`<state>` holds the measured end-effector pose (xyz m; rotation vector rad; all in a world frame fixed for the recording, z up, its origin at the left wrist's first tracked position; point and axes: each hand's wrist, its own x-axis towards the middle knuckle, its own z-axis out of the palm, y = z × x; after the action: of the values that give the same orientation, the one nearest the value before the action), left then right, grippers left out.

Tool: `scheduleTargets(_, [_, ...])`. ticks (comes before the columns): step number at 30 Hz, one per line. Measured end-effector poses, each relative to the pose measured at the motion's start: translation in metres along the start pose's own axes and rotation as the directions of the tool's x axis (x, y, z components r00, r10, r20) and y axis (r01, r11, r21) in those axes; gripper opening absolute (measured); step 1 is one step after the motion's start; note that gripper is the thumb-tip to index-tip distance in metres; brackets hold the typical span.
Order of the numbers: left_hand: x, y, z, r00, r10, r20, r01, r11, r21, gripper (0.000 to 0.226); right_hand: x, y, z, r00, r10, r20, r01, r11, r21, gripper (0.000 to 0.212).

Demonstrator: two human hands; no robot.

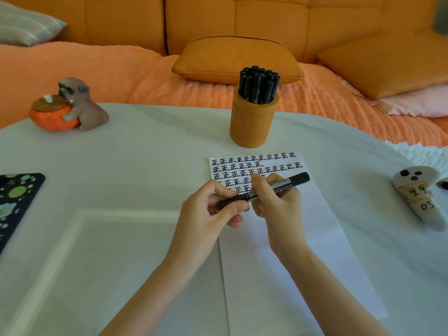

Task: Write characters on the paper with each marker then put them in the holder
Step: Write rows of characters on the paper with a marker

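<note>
Left hand pinches one end of a marker, right hand grips its barrel, over the paper. Rows are written; the holder beyond looks nearly full, so probably little remains.

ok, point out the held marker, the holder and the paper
marker (282,185), head view, labelled barrel
holder (252,127), head view, front wall
paper (332,238), head view, blank lower part
</note>
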<state>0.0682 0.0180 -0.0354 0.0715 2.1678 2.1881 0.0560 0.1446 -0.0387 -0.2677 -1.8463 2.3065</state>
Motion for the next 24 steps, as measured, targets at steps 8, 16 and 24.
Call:
scheduleTargets(8, [-0.002, 0.005, 0.001, 0.998, 0.047, -0.041, -0.048, 0.998, -0.027, 0.017, -0.003, -0.002, 0.008, 1.0, -0.001, -0.015, 0.002, 1.0, 0.02, 0.039])
scheduleTargets(16, [-0.001, 0.011, -0.002, 0.997, 0.057, -0.053, -0.056, 0.998, 0.022, 0.014, -0.001, -0.001, 0.009, 0.996, 0.067, 0.058, -0.07, 0.997, 0.04, 0.037])
scheduleTargets(24, [0.005, 0.023, -0.018, 0.971, 0.149, -0.189, -0.126, 0.984, 0.128, 0.005, -0.001, -0.016, 0.004, 0.978, 0.183, 0.096, -0.142, 0.933, -0.329, 0.063])
